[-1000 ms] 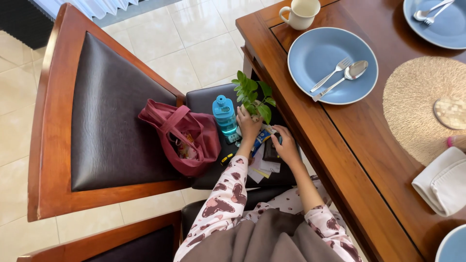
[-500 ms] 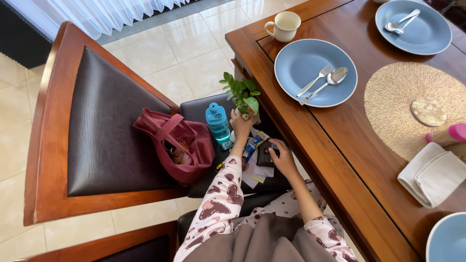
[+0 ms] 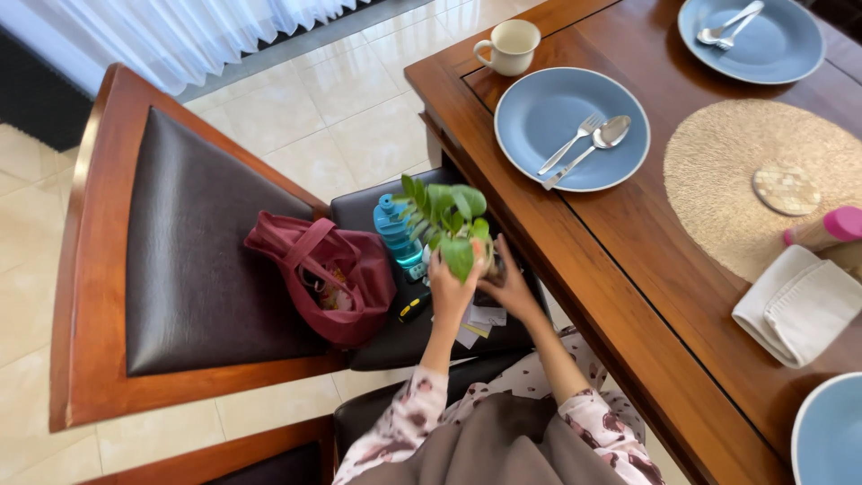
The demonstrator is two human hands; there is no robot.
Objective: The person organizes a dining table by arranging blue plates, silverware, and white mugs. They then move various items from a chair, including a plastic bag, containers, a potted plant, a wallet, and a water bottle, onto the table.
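Head view: a small leafy plant (image 3: 446,220) is gripped by the left hand (image 3: 452,289) and steadied by the right hand (image 3: 508,286) — raised above the chair seat (image 3: 431,337). A red bag (image 3: 328,278) lies left of the hands, a blue bottle (image 3: 398,235) just behind. Plant already lifted — not yet set on the counter (image 3: 664,269).

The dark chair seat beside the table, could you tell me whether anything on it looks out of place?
Yes: the dark padded chair seat is cluttered with a maroon cloth bag, a blue water bottle and loose papers, while both hands hold a small green leafy plant above them.
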